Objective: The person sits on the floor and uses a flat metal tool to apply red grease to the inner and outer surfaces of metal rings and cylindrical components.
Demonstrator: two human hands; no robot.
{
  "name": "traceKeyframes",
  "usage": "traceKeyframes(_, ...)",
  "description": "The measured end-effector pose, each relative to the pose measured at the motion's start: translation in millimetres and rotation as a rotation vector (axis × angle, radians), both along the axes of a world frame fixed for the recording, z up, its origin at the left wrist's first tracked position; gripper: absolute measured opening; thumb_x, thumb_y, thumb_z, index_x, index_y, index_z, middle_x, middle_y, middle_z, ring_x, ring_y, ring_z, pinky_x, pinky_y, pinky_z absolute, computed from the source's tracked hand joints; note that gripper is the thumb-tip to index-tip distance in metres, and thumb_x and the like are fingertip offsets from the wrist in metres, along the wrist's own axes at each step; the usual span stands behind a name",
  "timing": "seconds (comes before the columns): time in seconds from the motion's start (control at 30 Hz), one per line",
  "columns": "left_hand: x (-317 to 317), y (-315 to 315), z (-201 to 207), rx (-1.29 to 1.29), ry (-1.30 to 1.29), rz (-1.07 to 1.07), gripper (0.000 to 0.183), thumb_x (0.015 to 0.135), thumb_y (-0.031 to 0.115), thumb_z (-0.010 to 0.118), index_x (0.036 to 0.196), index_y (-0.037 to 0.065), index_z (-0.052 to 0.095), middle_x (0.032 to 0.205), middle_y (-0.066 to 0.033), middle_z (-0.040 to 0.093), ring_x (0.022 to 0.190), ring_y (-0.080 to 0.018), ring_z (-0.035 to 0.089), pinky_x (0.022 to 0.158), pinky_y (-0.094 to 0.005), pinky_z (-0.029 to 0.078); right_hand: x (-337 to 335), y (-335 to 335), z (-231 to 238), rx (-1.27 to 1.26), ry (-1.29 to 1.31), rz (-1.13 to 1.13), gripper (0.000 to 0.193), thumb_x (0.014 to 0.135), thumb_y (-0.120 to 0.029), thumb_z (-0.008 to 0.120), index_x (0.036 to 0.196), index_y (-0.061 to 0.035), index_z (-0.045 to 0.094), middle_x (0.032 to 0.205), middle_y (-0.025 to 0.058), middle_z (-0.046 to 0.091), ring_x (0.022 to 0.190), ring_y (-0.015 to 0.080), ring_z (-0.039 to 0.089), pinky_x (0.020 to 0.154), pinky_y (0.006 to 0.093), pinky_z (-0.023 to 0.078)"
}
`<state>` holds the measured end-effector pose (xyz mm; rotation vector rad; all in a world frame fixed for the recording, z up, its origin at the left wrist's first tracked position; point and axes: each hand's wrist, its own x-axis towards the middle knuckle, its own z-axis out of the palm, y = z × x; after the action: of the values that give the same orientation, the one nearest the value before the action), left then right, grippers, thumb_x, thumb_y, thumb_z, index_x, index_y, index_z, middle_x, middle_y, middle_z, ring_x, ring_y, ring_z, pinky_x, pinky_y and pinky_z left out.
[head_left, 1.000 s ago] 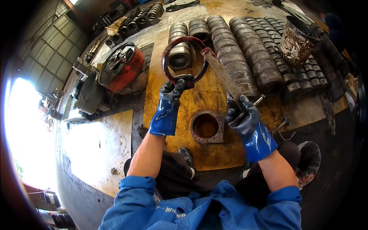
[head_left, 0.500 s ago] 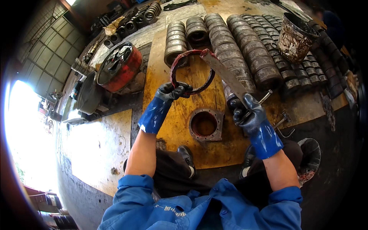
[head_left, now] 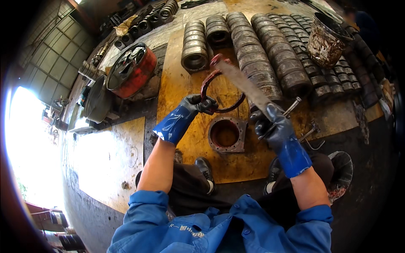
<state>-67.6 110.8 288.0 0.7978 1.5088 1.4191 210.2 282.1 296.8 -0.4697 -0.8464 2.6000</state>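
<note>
1. The ring (head_left: 205, 85) now sits lower and closer to the body than a moment ago, tipped flatter, so its hoop shows as a narrower oval.
2. The blade (head_left: 241, 81) has swung toward the left: its red-smeared tip (head_left: 215, 60) now lies past the ring's upper edge, where half a second ago it overlapped the top of the hoop. The blade is blurred, so it seems to be moving.
3. This looks like the middle of a stroke of the blade along the ring, with the ring being turned to suit; I judge the work unfinished. Whether blade and ring touch at this instant, I cannot tell.
4. The left hand (head_left: 197, 104), gloved, grips the ring at its lower left, fingers curled round the rim.
5. The right hand (head_left: 275, 124), also gloved, is closed around the blade's near end. A metal rod (head_left: 292, 106) sticks out beside it; whether it belongs to the blade is unclear.
6. The ring hangs in the air, in view just beyond the housing (head_left: 238, 145), which lies on the yellow board (head_left: 190, 162) between the feet and the sleeves (head_left: 253, 63).
</note>
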Motion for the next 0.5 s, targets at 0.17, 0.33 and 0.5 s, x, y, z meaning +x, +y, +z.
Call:
traceKeyframes(0.17, 5, -1, 7, 0.154, -0.125, 0.151, 0.031, 0.088, 0.019, 0.065, 0.107, -0.006, 0.062, 0.100, -0.0197, 0.067, 0.088, -0.0267, 0.067, 0.075, -0.0374, 0.057, 4, 30, -15, -0.247, -0.009, -0.143, 0.038, 0.090, -0.034, 0.054, 0.106, 0.0002, 0.058, 0.083, 0.0186, 0.065, 0.062, 0.0292, 0.063, 0.050, 0.0420, 0.053)
traceKeyframes(0.33, 11, 5, 16, 0.202, -0.162, 0.233, 0.029, 0.089, 0.016, 0.063, 0.107, -0.006, 0.061, 0.100, -0.0196, 0.067, 0.088, -0.0265, 0.067, 0.075, -0.0377, 0.057, 1, 33, -28, -0.374, -0.029, -0.063, 0.049, 0.091, -0.044, 0.053, 0.109, 0.0013, 0.058, 0.081, 0.0167, 0.065, 0.060, 0.0280, 0.060, 0.051, 0.0418, 0.051)
traceKeyframes(0.5, 15, 8, 6, 0.210, -0.037, 0.179, 0.025, 0.090, 0.014, 0.062, 0.105, -0.006, 0.063, 0.098, -0.0190, 0.068, 0.087, -0.0258, 0.068, 0.073, -0.0384, 0.058, -13, 10, -10, -0.343, -0.151, -0.201, 0.044, 0.091, -0.037, 0.056, 0.116, -0.0014, 0.055, 0.089, 0.0183, 0.066, 0.063, 0.0237, 0.060, 0.050, 0.0395, 0.049)
